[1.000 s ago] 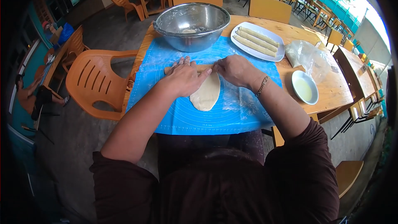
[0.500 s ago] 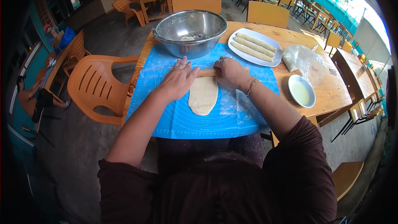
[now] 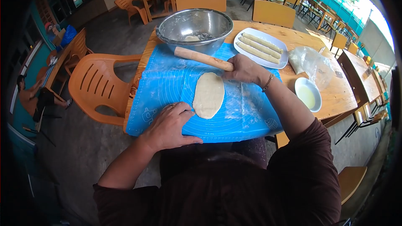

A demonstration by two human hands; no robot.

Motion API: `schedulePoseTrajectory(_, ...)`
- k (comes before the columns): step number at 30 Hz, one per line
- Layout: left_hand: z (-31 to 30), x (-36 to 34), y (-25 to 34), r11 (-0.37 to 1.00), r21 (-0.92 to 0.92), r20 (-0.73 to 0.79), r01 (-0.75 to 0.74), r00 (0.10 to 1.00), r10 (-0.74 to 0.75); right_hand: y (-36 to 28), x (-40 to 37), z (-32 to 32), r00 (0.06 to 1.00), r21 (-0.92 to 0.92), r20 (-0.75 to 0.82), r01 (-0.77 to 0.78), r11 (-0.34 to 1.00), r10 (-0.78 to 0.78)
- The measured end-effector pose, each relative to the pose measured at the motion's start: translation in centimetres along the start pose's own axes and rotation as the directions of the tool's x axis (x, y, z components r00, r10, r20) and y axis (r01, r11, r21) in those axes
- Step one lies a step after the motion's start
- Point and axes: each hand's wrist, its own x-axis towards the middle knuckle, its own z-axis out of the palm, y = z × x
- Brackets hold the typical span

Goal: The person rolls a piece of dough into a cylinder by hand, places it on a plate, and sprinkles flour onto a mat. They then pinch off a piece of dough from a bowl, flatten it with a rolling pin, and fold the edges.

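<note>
A flattened oval of dough (image 3: pixel 209 96) lies on the blue baking mat (image 3: pixel 159 83), which is dusted with flour. My right hand (image 3: pixel 245 69) grips one end of a wooden rolling pin (image 3: pixel 203 58), whose other end points left in front of the steel bowl. My left hand (image 3: pixel 171 126) rests on the mat's near edge, fingers apart, just left of the dough's lower end. Its fingers hold nothing that I can see.
A steel mixing bowl (image 3: pixel 197 27) with some dough inside stands behind the mat. Right of it are a white plate (image 3: pixel 283 61) with several dough rolls, a plastic bag (image 3: pixel 312 65) and a small bowl (image 3: pixel 307 95) of pale liquid. An orange chair (image 3: pixel 98 86) stands left.
My left hand has left the rolling pin and come down toward me to the mat's near edge. The pin, now in my right hand alone, is off the dough and angled.
</note>
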Motion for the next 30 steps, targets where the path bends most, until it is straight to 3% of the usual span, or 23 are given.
schedulePoseTrajectory(3, -0.2, 0.6, -0.3, 0.998, -0.044, 0.078, 0.049, 0.996, -0.046, -1.3, -1.0, 0.6, 0.996, -0.114, -0.073, 0.036, 0.993, -0.045)
schedulePoseTrajectory(5, -0.2, 2.4, -0.6, 0.908, -0.171, 0.047, 0.383, 0.923, -0.381, -1.7, -0.8, 1.5, 0.990, -0.169, -0.137, 0.020, 0.985, -0.044)
schedulePoseTrajectory(6, 0.2, 3.1, -1.0, 0.909, -0.169, 0.043, 0.380, 0.925, -0.378, -1.1, 0.1, 2.4, 0.971, -0.156, -0.190, 0.113, 0.981, -0.142)
schedulePoseTrajectory(7, 1.0, 3.8, -1.7, 0.918, -0.007, 0.017, 0.397, 0.918, -0.397, -1.1, 0.7, 3.0, 0.940, -0.149, -0.245, 0.207, 0.967, -0.239)
schedulePoseTrajectory(8, 1.6, 4.4, -2.0, 0.900, 0.155, -0.013, 0.408, 0.912, -0.411, -1.1, 1.1, 3.4, 0.936, -0.169, -0.223, 0.238, 0.956, -0.273)
schedulePoseTrajectory(9, 2.1, 4.8, -1.7, 0.901, 0.159, -0.018, 0.404, 0.914, -0.406, -1.7, 1.3, 3.6, 0.933, -0.172, -0.229, 0.240, 0.955, -0.276)
schedulePoseTrajectory(11, 3.5, 5.3, -0.6, 0.886, 0.213, -0.051, 0.412, 0.910, -0.411, -2.7, 1.8, 4.3, 0.972, -0.187, -0.089, 0.199, 0.962, -0.218)
schedulePoseTrajectory(13, 4.4, 5.5, -0.2, 0.856, 0.217, -0.066, 0.468, 0.882, -0.466, -2.7, 2.2, 5.3, 0.969, -0.165, -0.091, 0.213, 0.963, -0.230)
schedulePoseTrajectory(16, 4.7, 5.4, -0.3, 0.848, 0.140, -0.121, 0.511, 0.859, -0.498, -2.7, 2.3, 6.1, 0.956, -0.255, -0.137, 0.221, 0.942, -0.261)
schedulePoseTrajectory(18, 4.4, 5.6, -0.5, 0.740, -0.048, -0.048, 0.671, 0.738, -0.673, -2.6, 2.4, 5.8, 0.974, -0.272, -0.066, 0.192, 0.943, -0.218)
schedulePoseTrajectory(22, 3.9, 6.1, -0.2, 0.692, -0.058, 0.038, 0.719, 0.694, -0.719, -2.6, 2.3, 5.1, 0.986, -0.284, -0.046, 0.139, 0.949, -0.158)
schedulePoseTrajectory(24, 4.6, 6.1, -0.8, 0.714, 0.004, -0.018, 0.700, 0.714, -0.700, -2.3, 1.9, 4.5, 0.961, -0.188, -0.064, 0.252, 0.949, -0.268)
schedulePoseTrajectory(28, 5.2, 5.7, -2.0, 0.791, -0.080, -0.141, 0.606, 0.779, -0.611, -3.1, -0.3, 1.9, 0.971, -0.007, -0.031, 0.237, 0.971, -0.238)
schedulePoseTrajectory(30, 4.5, 5.8, -2.0, 0.805, -0.139, 0.041, 0.577, 0.815, -0.578, -3.6, -2.0, 0.3, 0.973, 0.147, -0.075, 0.227, 0.963, -0.218)
